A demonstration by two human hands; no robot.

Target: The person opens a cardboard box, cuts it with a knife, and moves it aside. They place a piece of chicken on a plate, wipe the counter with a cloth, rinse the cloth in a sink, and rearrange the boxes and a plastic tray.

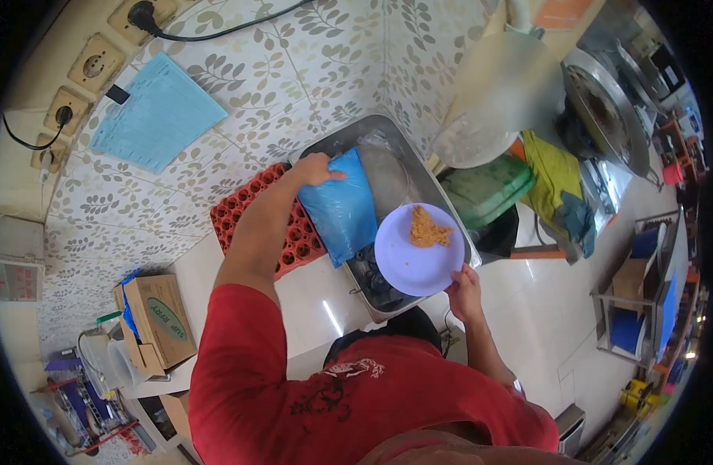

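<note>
My right hand (465, 293) grips the rim of a pale purple plate (407, 267), thumb near the edge. A piece of fried chicken (428, 229) with a crumbly crust lies toward the plate's far side. With my left hand (317, 169) I hold the upper corner of a blue plastic bag (339, 205); its contents are hidden. The bag lies partly over a rectangular metal tub (447, 203). Inside the tub, a greyish round thing (381, 177) and dark items show beside the bag. The plate is above the tub's near right part.
Red egg trays (248, 194) lie left of the tub on the white counter (314, 302). A cardboard box (161, 322) stands farther left. Beyond the tub's right side are a green lid (488, 190), a yellow-green cloth (552, 174) and a large wok (604, 108).
</note>
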